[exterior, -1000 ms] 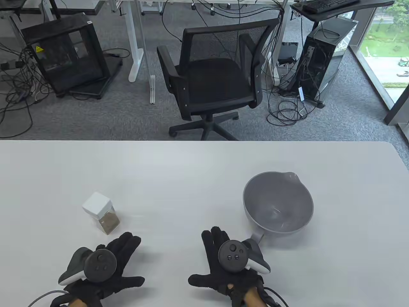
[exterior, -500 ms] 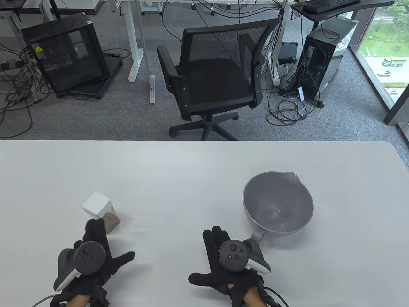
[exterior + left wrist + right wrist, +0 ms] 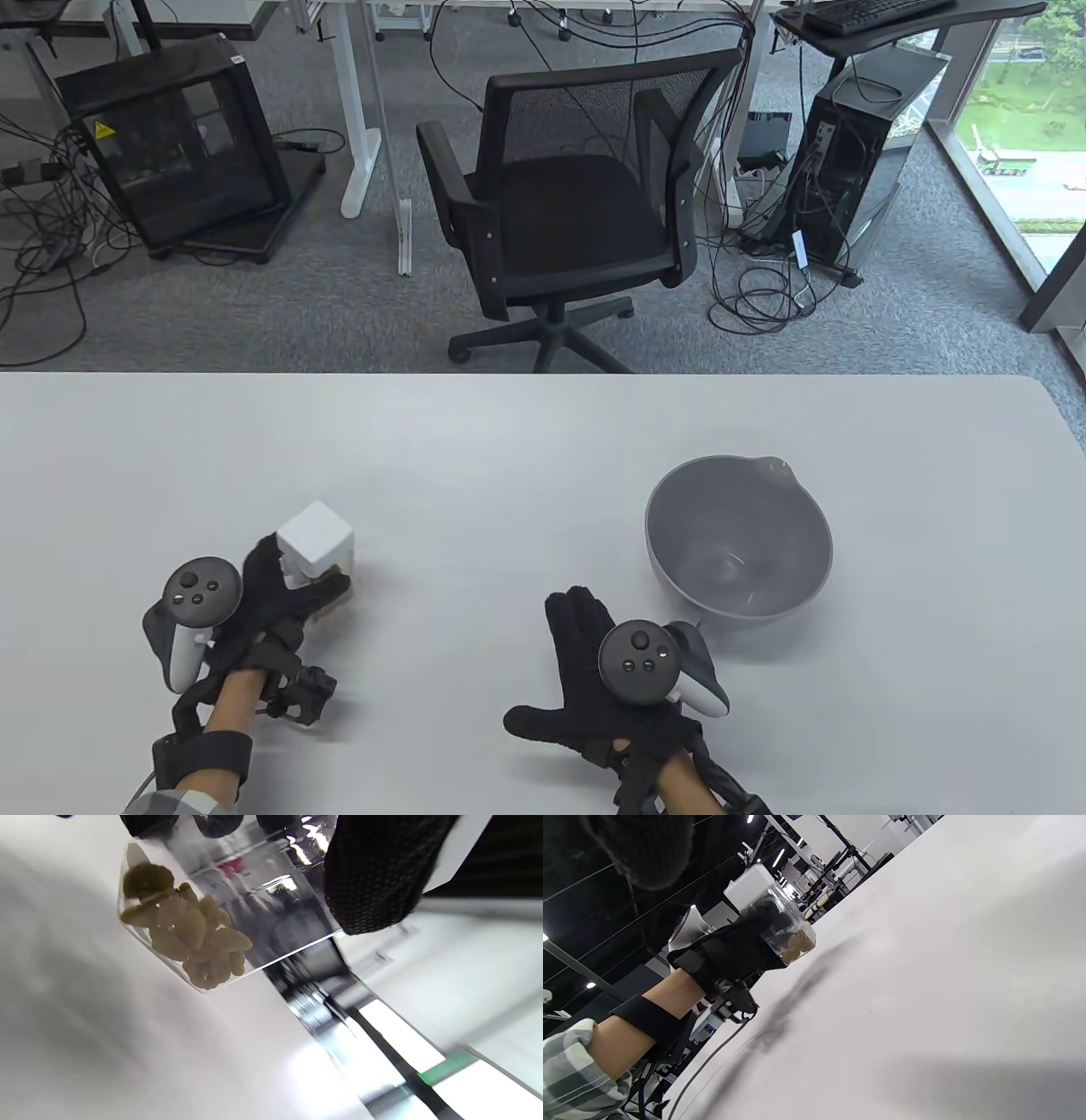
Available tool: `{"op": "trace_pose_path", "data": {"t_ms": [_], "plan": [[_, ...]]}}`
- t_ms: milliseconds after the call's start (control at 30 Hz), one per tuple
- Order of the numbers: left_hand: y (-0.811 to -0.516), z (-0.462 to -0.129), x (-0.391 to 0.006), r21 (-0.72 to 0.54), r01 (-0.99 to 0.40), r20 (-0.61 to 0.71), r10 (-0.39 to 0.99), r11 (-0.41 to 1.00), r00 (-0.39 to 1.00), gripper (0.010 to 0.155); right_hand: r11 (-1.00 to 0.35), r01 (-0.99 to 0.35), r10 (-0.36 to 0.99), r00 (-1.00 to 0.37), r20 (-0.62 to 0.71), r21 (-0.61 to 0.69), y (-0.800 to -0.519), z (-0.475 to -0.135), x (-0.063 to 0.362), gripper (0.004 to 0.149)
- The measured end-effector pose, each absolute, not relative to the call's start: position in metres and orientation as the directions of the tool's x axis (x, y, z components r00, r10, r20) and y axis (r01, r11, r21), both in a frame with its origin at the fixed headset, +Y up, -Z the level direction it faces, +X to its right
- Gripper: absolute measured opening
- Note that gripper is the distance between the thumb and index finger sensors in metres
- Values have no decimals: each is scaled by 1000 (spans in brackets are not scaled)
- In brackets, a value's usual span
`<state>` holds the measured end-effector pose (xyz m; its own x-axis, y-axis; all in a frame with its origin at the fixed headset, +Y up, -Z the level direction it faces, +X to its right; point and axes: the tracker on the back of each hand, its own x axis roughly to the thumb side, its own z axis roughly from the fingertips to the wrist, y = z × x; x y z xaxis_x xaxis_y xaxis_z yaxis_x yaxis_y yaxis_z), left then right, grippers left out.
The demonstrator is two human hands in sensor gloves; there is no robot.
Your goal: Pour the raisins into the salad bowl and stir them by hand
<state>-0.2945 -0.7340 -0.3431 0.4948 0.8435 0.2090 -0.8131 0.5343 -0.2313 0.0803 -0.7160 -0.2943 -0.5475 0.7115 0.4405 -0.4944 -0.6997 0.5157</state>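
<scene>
A clear raisin jar [image 3: 318,552] with a white cube lid is lifted off the table, and my left hand [image 3: 284,590] grips it round its body. The left wrist view shows the raisins [image 3: 191,938] heaped in the jar's lower corner under my gloved fingers [image 3: 373,878]. In the right wrist view the jar [image 3: 780,925] hangs just above the tabletop in the left hand [image 3: 734,950]. The grey salad bowl [image 3: 738,543] stands empty at the right, with a pouring lip at its far rim. My right hand [image 3: 585,671] lies flat on the table beside the bowl's near-left edge, fingers straight.
The white table [image 3: 509,441] stretches between jar and bowl. Beyond its far edge are a black office chair [image 3: 568,195], a computer tower [image 3: 857,161] and cables on the floor.
My left hand reached forward to the jar, closed round it, then lifted it and carried it a little to the right. The right hand barely shifted. The bowl stayed put.
</scene>
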Motion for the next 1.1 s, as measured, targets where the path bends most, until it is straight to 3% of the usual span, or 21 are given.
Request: {"op": "trace_pose_path", "data": {"t_ms": [100, 233, 300, 367, 433, 500, 533, 600, 633, 700, 733, 767, 800, 867, 900, 933, 967, 1000, 1033, 1067, 1100], "plan": [[-720, -308, -247, -543, -682, 411, 863, 491, 294, 94, -708, -458, 705, -505, 498, 538, -703, -285, 71, 117], [-723, -267, -206, -423, -705, 475, 802, 569, 363, 93, -773, -414, 634, -458, 624, 481, -648, -252, 29, 111], [-729, -264, -199, -410, -716, 444, 810, 565, 384, 95, -890, -303, 454, -656, 602, 341, -628, -237, 2, 101], [-729, -260, -194, -410, -722, 420, 818, 557, 392, 96, -997, -50, 73, -842, 534, 58, -615, -229, -30, 96], [-730, -261, -198, -377, -761, 401, 834, 528, 380, 95, -969, 203, -245, -833, 496, -138, -609, -228, -62, 85], [-734, -265, -204, -396, -765, 413, 842, 508, 346, 94, -966, 256, -210, -737, 643, -22, -603, -229, -75, 72], [-736, -266, -207, -448, -722, 422, 837, 527, 350, 94, -945, 302, -90, -604, 792, 123, -601, -231, -79, 60], [-737, -267, -212, -419, -736, 402, 835, 532, 375, 93, -962, 157, 133, -451, 882, 225, -595, -232, -73, 31], [-738, -268, -213, -434, -745, 379, 853, 506, 359, 93, -957, 85, 198, -505, 840, 277, -593, -234, -70, 40], [-737, -267, -209, -441, -731, 375, 847, 521, 377, 93, -997, 15, 37, -802, 596, 82, -596, -239, -62, 75], [-736, -267, -206, -430, -719, 384, 832, 546, 401, 93, -997, 67, -79, -873, 481, -43, -599, -241, -64, 89], [-735, -267, -202, -411, -712, 388, 816, 570, 429, 93, -964, 262, -255, -864, 435, -44, -604, -249, -71, 96], [-737, -267, -201, -409, -703, 376, 809, 582, 452, 93, -915, 388, -274, -800, 534, 112, -607, -251, -76, 85], [-744, -271, -205, -452, -664, 374, 802, 596, 465, 92, -927, 361, -134, -579, 804, 105, -608, -238, -79, 72], [-746, -271, -206, -467, -693, 330, 835, 549, 440, 92, -962, 252, -44, -518, 854, 104, -605, -233, -73, 61], [-745, -270, -206, -465, -706, 327, 845, 534, 423, 92, -984, 114, 54, -551, 833, 139, -608, -230, -71, 79], [-743, -270, -206, -461, -700, 342, 837, 545, 426, 92, -989, 93, 18, -679, 734, 111, -609, -230, -67, 90], [-740, -269, -203, -465, -682, 365, 824, 564, 433, 93, -987, 143, -78, -829, 553, 75, -614, -233, -64, 94], [-738, -268, -201, -467, -671, 379, 816, 576, 437, 93, -962, 263, -194, -851, 488, 75, -621, -239, -66, 92], [-740, -268, -199, -457, -659, 359, 802, 597, 477, 92, -943, 330, -256, -793, 552, 37, -622, -240, -67, 85], [-743, -272, -202, -475, -622, 397, 782, 623, 480, 92, -956, 291, -189, -662, 726, 17, -623, -237, -64, 82]]}}
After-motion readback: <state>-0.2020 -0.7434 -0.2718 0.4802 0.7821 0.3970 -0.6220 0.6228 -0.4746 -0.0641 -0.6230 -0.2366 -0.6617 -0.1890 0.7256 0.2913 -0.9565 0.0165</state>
